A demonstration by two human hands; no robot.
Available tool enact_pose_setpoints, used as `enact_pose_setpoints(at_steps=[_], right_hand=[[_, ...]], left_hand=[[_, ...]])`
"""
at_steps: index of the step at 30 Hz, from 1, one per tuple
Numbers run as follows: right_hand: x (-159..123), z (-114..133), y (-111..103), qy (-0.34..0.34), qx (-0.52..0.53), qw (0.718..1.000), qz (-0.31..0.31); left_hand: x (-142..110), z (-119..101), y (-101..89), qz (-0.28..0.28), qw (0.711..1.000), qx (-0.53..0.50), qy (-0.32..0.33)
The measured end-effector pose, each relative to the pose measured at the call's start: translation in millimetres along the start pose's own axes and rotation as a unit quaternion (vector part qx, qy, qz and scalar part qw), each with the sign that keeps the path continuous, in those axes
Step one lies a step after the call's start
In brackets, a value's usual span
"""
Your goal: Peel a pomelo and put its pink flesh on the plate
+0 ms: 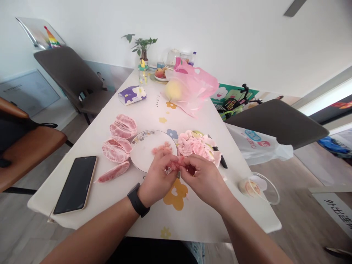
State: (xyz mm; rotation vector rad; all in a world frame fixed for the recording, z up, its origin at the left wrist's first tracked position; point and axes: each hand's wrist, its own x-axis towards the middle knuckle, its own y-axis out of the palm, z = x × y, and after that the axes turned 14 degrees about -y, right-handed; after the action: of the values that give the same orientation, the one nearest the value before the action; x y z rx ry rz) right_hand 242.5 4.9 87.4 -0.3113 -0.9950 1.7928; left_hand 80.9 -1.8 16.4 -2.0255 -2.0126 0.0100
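Observation:
My left hand [162,176] and my right hand [200,176] meet over the near right rim of a white plate [143,157]. Between their closed fingers is a piece of pink pomelo flesh [176,165], pinched from both sides. Some loose pomelo pulp [162,147] lies on the plate's right part. Left of the plate rest two large peeled pomelo chunks [123,126] and a single pomelo segment [114,172]. A heap of pink pomelo peel [196,145] sits to the right, with a dark-handled knife [223,161] partly under it.
A phone [75,185] lies at the left table edge, and a clear cup [255,187] stands at the right. Farther back are a tissue pack [132,95], a pink plastic bag [196,86] around a yellow round fruit, a bottle [143,75] and a potted plant [143,47]. Chairs flank the table.

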Motion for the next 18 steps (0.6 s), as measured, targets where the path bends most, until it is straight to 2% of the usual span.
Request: enact_pose_setpoints(at_steps=[6,13,18], right_hand=[[0.4,-2.2,2.7,0.003,-0.005,1.000,-0.009],[-6.8,-5.4,2.6,0.035,0.035,0.999,-0.019],[-10.6,-26.1,-8.3,0.069,0.019,0.996,-0.056]], left_hand=[[-1.3,0.8,1.0,0.000,1.000,0.003,-0.009],[1.1,-3.4,-0.2,-0.005,1.000,-0.012,-0.011],[2.3,-3.5,-0.7,-0.010,0.998,-0.042,-0.053]])
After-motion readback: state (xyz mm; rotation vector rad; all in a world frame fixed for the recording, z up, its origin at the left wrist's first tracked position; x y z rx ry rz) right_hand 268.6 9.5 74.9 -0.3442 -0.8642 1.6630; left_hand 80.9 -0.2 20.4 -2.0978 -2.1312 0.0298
